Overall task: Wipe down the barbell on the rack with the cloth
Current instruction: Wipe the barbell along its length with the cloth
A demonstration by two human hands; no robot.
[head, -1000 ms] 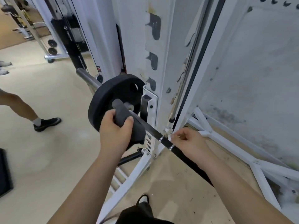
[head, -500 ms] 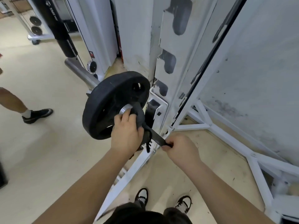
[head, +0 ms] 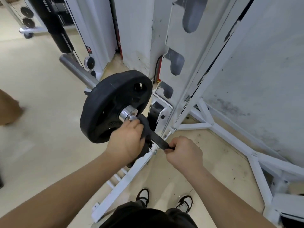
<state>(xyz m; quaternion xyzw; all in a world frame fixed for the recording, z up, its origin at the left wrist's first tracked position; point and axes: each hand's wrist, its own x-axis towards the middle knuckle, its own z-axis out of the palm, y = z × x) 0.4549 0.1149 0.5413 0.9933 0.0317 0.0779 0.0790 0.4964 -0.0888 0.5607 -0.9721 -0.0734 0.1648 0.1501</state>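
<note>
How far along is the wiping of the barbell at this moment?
Done: I cannot tell; no part of the barbell looks clearly cleaner than another. In hand: the left hand holds the dark cloth around the barbell beside the weight plate, while the right hand grips the barbell nearer the body. Remaining: the part under the right hand and the silver end beyond the plate.

One view only — a wide-angle camera on the person's head, looking forward and steeply down. It sits close above the left hand point(head: 126, 142) and right hand point(head: 182, 152), both forearms entering from the bottom edge. The barbell point(head: 158, 140) and rack point(head: 182, 89) fill the centre; the wearer's shoes point(head: 143, 195) show at the bottom — straight lines bow near the edges.
</note>
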